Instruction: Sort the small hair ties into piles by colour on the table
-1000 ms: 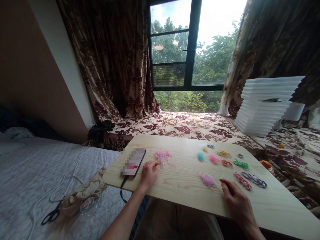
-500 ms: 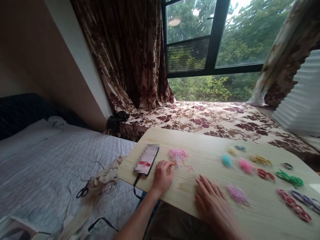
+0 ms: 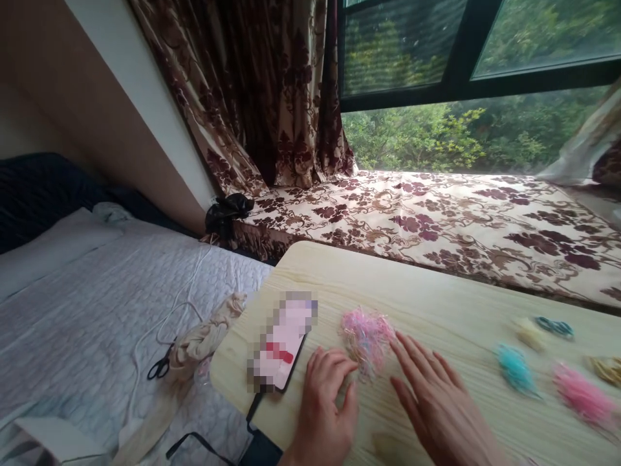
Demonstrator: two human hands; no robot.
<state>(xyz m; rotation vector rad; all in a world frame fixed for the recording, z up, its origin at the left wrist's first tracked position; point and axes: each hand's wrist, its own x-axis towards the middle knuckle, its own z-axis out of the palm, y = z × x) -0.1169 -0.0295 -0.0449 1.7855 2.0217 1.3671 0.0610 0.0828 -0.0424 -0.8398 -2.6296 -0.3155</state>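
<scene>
A loose pile of thin pink and pale multicoloured bands (image 3: pixel 367 336) lies on the light wooden table (image 3: pixel 388 278). My left hand (image 3: pixel 330 408) rests at the pile's near left edge, fingers bent and thumb apart; nothing shows in its grasp. On the other side, my right hand (image 3: pixel 439 401) is stretched out flat, its fingertips by the pile's right edge. Left of the pile lies a phone (image 3: pixel 284 343) with a partly blurred screen and a dark strap or cable at its lower end.
Small bundles sit on the table's right: a turquoise one (image 3: pixel 517 369), a pink one (image 3: pixel 585 395), a cream one (image 3: pixel 530 333) and dark teal ties (image 3: pixel 554 326). Black-handled scissors (image 3: pixel 159 367) and beige cloth (image 3: pixel 204 336) lie on the bed (image 3: pixel 121 291) at left.
The view has turned down and nearer the table. My right hand has moved left and forward to the pile, closing the gap between my hands. My left hand stays close to it.
</scene>
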